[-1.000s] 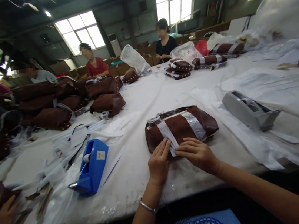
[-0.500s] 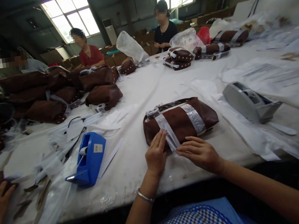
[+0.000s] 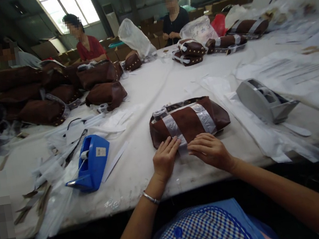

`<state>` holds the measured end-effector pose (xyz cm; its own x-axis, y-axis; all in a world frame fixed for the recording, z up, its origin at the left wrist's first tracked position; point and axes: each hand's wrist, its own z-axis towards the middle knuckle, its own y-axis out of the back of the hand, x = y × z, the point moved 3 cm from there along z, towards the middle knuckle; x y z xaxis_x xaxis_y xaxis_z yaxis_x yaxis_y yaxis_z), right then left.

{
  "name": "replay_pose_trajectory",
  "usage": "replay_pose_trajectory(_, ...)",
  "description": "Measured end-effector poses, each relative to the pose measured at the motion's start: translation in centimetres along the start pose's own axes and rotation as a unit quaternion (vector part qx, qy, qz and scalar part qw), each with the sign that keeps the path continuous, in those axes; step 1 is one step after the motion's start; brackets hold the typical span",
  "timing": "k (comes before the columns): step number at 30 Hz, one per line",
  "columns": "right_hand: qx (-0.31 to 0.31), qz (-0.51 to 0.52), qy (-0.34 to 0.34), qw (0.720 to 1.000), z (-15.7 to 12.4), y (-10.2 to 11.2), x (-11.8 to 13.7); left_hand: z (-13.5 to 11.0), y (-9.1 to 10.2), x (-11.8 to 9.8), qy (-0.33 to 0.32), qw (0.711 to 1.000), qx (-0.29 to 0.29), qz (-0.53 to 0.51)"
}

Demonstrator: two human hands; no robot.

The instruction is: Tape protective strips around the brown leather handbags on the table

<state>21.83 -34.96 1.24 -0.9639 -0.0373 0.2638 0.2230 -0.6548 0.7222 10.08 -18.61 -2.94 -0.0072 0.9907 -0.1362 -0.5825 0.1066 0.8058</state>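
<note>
Grip of the left hand (image 3: 166,156): loose and flat, fingers extended side by side, tips resting on the lower part of the left clear strip (image 3: 171,125) at the near edge of the brown bag (image 3: 188,125). Grip of the right hand (image 3: 211,151): narrow, fingers bent and bunched, just beside the left fingertips at the bag's near edge; cannot tell whether they pinch the strip's end. Bag lies on the white-covered table (image 3: 148,85), long side toward the person, directly ahead of both hands. A second clear strip (image 3: 205,117) crosses its right half; a wrapped coil (image 3: 160,113) sits at its upper left corner. Left of the bag, well apart: blue tape dispenser (image 3: 95,161), scraps around it. Right of the bag: grey tape dispenser (image 3: 261,100), beside loose plastic sheeting (image 3: 257,133). Beyond the bag, far left: a heap of similar brown bags (image 3: 41,111). Beyond it, slightly right: two stacked bags (image 3: 189,53), both strapped with clear bands. Across the table from the bag: one person in red (image 3: 90,48), another in a black top (image 3: 175,22), a translucent sack (image 3: 136,39) standing between them. Bracelet (image 3: 151,197) on the left wrist, nearer than the bag.
</note>
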Motion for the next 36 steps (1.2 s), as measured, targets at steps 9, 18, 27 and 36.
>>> replay_pose_trajectory(9,0.079,-0.106,-0.002,0.991,1.3,-3.1,-1.9,0.5,1.5,-0.8,0.038,0.995,0.057,-0.068)
replay_pose_trajectory(18,0.091,-0.063,0.008,0.994,-1.2,-0.7,-1.3,0.4,0.0,-1.2,0.061,0.998,0.023,-0.011)
replay_pose_trajectory(27,0.206,0.008,0.054,0.977,-5.5,1.1,-0.4,0.5,0.4,-1.4,0.067,0.997,0.03,-0.019)
replay_pose_trajectory(36,0.152,-0.014,0.061,0.986,-3.8,-1.0,-0.3,0.5,0.3,-1.5,0.061,0.998,0.022,-0.004)
